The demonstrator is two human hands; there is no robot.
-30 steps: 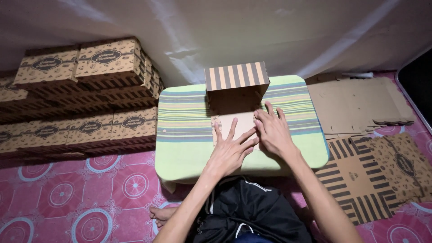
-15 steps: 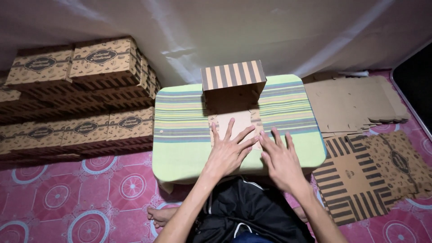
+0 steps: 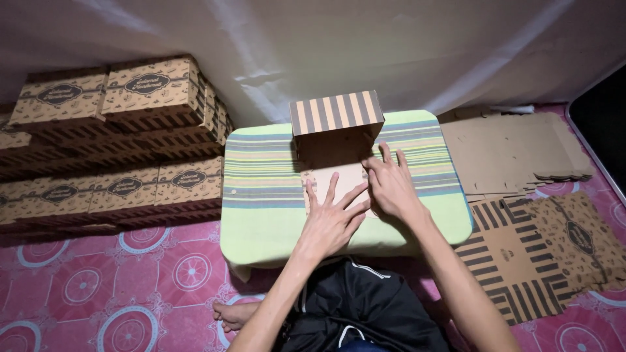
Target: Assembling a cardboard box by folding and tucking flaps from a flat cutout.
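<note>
A half-folded brown cardboard box [image 3: 336, 127] with a striped raised flap lies on a green striped cushion-topped surface [image 3: 261, 195]. My left hand [image 3: 332, 218] presses flat, fingers spread, on the box's plain brown panel in front of the flap. Beside it my right hand [image 3: 391, 186] rests with fingers apart on the right part of the same panel, its fingertips close to the upright striped section. Neither hand grips anything.
Stacks of finished patterned brown boxes [image 3: 111, 137] fill the left side against a white sheet wall. Flat unfolded box blanks [image 3: 521, 195] lie on the right, plain ones behind, striped and printed ones nearer. Pink patterned floor [image 3: 98, 287] lies in front; my bare foot [image 3: 235, 313] shows below.
My right hand, which had slid back toward me half a second ago, has moved forward again onto the panel by the striped flap. My left hand stays pressed on the panel.
</note>
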